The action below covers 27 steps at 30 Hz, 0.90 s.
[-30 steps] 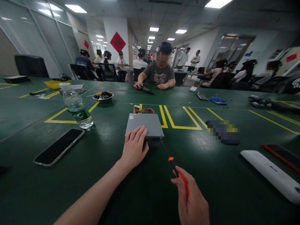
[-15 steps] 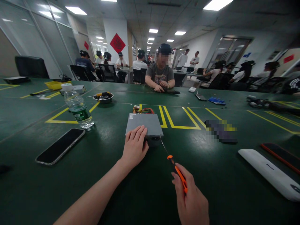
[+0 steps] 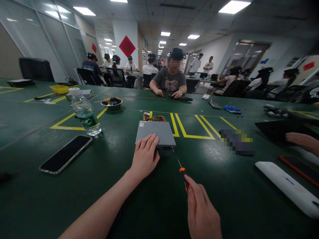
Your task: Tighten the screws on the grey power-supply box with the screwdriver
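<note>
A flat grey metal box [image 3: 156,132] lies on the green table [image 3: 139,199] in front of me, with coloured wires [image 3: 154,117] coming out of its far end. My left hand [image 3: 145,156] rests flat on its near left corner, fingers stretched out. My right hand [image 3: 202,212] is closed round an orange-handled screwdriver [image 3: 183,177]. The thin shaft points up and left, and its tip meets the box's near right edge.
A black phone [image 3: 66,154] and a water bottle [image 3: 86,113] lie to the left. A metal bowl of tools [image 3: 111,103] stands behind them. A white oblong device [image 3: 286,187] is at the right, where another person's hand [image 3: 302,141] reaches in. A person sits across the table.
My right hand has pushed the screwdriver slightly forward toward the box. Another person's hand and a dark flat object have come in at the right edge. The person opposite has shifted their hands.
</note>
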Motion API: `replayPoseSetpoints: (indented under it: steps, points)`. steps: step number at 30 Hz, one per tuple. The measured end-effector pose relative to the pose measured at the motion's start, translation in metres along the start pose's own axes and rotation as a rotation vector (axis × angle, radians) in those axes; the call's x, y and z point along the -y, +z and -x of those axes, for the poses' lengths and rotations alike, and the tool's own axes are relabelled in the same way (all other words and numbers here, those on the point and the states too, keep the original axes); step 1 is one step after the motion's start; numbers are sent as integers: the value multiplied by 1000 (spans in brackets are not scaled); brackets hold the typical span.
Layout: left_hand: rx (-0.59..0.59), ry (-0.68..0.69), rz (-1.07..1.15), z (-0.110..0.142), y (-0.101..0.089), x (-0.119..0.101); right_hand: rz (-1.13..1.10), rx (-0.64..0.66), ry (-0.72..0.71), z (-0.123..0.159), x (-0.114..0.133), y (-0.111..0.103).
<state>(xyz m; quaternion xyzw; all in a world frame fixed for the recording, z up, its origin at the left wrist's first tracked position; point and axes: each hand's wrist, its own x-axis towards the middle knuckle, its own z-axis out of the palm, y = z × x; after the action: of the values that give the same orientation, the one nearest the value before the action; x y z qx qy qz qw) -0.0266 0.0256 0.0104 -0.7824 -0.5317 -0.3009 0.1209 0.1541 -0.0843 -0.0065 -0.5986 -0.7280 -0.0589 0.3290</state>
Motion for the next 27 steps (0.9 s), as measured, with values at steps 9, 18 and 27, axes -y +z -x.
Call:
replayPoseSetpoints:
  steps: [9, 18, 27]
  points:
    - [9, 1, -2, 0, 0, 1, -24, -60, -32, 4, 5, 8]
    - [-9, 5, 2, 1, 2, 2, -54, 15, -2, -2, -4, -3]
    - [-40, -12, 11, 0, 1, 0, -96, 5, -7, -5, -6, -6]
